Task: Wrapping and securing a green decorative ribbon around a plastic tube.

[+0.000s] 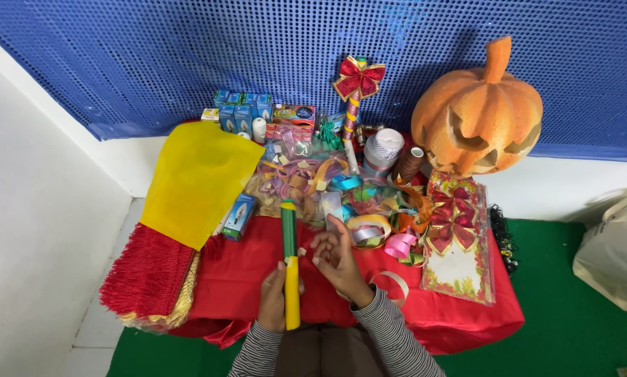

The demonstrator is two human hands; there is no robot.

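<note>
Two hands meet at six o'clock over the red tablecloth (257, 272): the left hand (273, 299) has its fingers clamped on an upright green-and-yellow tube (290, 262), while the right hand (336, 257) hovers just beside it, fingers loosely apart. At twelve o'clock, clear plastic bags (296, 178) hold curled ribbon, with blue bulb boxes (242, 112) behind.

Blue sequinned backdrop (188, 56) above white wall (34, 209); green floor (572, 321); red-clothed table (460, 318).

There is one view only, from the person's head, looking steeply down and forward over the red tabletop (467, 318). Both forearms enter at the near edge, close up; the blue wall (188, 56) closes the far side.
</note>
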